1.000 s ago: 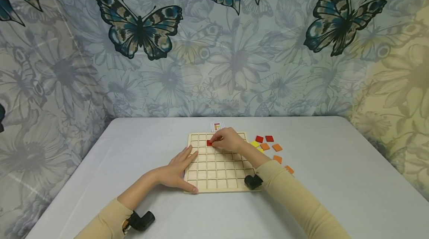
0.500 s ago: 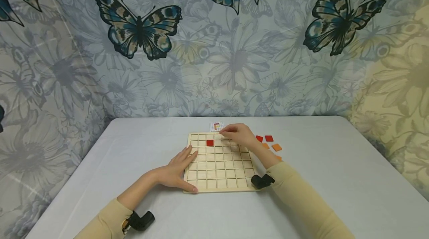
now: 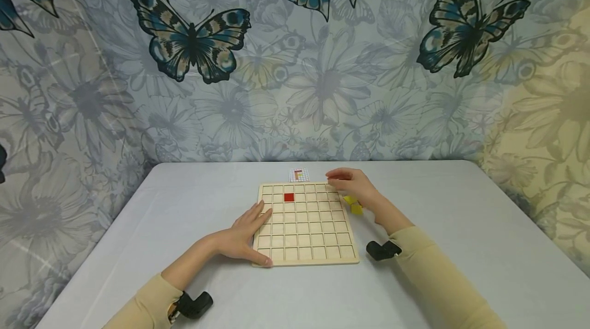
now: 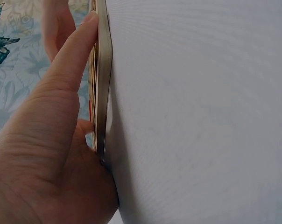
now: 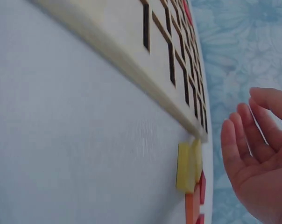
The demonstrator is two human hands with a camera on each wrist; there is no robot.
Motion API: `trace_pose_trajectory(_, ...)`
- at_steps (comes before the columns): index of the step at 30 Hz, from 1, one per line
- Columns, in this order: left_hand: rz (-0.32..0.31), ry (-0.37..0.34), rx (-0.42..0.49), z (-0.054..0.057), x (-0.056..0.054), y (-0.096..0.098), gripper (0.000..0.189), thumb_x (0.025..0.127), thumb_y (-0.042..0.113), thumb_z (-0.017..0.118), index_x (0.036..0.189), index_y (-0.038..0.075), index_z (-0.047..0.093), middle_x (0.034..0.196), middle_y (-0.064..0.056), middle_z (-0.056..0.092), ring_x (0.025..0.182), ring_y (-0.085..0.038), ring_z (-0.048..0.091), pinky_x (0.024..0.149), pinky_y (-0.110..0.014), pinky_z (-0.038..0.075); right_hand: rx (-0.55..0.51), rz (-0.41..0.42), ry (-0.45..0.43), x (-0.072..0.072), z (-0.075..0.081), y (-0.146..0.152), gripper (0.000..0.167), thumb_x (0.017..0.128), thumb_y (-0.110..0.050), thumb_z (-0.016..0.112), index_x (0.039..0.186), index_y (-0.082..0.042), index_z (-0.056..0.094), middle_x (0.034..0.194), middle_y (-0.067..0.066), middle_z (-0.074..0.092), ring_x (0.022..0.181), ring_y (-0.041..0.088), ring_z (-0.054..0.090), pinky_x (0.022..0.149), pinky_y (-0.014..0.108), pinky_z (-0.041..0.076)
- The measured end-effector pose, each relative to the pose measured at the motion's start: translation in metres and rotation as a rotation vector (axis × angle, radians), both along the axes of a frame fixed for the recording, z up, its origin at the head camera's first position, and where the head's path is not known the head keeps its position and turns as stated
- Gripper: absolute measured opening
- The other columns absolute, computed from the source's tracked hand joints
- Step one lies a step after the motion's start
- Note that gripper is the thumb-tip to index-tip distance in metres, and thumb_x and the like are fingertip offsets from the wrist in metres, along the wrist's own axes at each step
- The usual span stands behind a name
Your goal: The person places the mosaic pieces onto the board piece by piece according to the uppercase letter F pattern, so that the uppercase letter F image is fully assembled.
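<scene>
A wooden grid board (image 3: 315, 227) lies flat on the table. One red square tile (image 3: 289, 197) sits in a cell near its far edge. My left hand (image 3: 239, 237) rests on the board's left side with fingers spread, the thumb at the near corner; the left wrist view shows that thumb (image 4: 66, 70) along the edge. Above the board's far right corner is my right hand (image 3: 357, 187), holding nothing, its fingers loosely bent. Just below it lie yellow tiles (image 3: 356, 209). In the right wrist view, an orange tile (image 5: 192, 205) and red tiles (image 5: 202, 189) show beside the yellow ones.
A small printed card (image 3: 298, 175) with a coloured grid pattern lies behind the board. The white table (image 3: 193, 190) ends at a back wall of butterfly-patterned fabric (image 3: 322, 88). My right forearm hides the orange and red tiles in the head view.
My right hand has let go of the red tile, which stays in its cell, and has moved right, off over the loose tiles. The left hand has not moved.
</scene>
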State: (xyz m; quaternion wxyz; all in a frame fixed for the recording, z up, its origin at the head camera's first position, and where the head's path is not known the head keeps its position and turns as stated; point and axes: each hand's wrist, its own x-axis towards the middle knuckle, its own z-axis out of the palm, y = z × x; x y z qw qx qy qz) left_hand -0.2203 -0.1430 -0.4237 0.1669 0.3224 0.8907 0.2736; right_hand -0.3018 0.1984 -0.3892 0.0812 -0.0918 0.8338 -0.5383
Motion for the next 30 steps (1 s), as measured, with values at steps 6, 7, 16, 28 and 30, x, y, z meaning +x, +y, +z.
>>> trace_pose_trajectory(6,0.008,0.004,-0.008,0.001,0.0,0.001,0.119,0.074,0.055,0.079,0.157,0.007,0.009,0.161,-0.019,-0.01,0.147,-0.034,-0.012,0.112,-0.061,0.004,0.055,-0.045,-0.041,0.0,0.0,0.021,0.042,0.096,-0.023,0.064,0.133,-0.005,0.058,0.129,0.014,0.061,0.1,0.029,0.059,0.071,0.03,0.047)
trace_pose_trajectory(7,0.011,0.006,-0.012,0.001,0.0,0.002,0.119,0.074,0.055,0.079,0.157,0.007,0.009,0.161,-0.019,-0.01,0.147,-0.034,-0.012,0.112,-0.061,0.004,0.059,-0.05,-0.043,0.0,-0.001,0.024,0.042,0.096,-0.022,0.064,0.133,-0.005,0.058,0.129,0.014,0.06,0.106,0.028,0.059,0.076,0.031,0.049)
trace_pose_trajectory(16,0.014,0.008,-0.014,0.002,0.001,0.002,0.12,0.074,0.055,0.08,0.157,0.005,0.009,0.161,-0.02,-0.01,0.147,-0.035,-0.011,0.112,-0.061,0.005,0.13,-0.069,-0.014,0.003,-0.007,0.05,0.039,0.096,-0.02,0.064,0.131,-0.002,0.059,0.125,0.017,0.062,0.108,0.03,0.061,0.084,0.036,0.051)
trace_pose_trajectory(28,0.007,0.002,-0.011,0.002,0.001,0.002,0.119,0.074,0.056,0.079,0.157,0.007,0.008,0.161,-0.019,-0.011,0.147,-0.034,-0.012,0.113,-0.06,0.003,0.283,-0.102,0.032,0.004,-0.013,0.062,0.035,0.093,-0.02,0.067,0.124,-0.004,0.064,0.114,0.014,0.067,0.096,0.026,0.061,0.068,0.031,0.046)
trace_pose_trajectory(30,0.006,0.0,-0.011,0.002,0.001,0.002,0.119,0.074,0.056,0.079,0.157,0.007,0.008,0.161,-0.019,-0.011,0.147,-0.034,-0.012,0.113,-0.06,0.003,0.314,-0.1,0.041,0.003,-0.014,0.062,0.034,0.092,-0.021,0.068,0.122,-0.005,0.065,0.109,0.013,0.068,0.092,0.024,0.062,0.068,0.031,0.046)
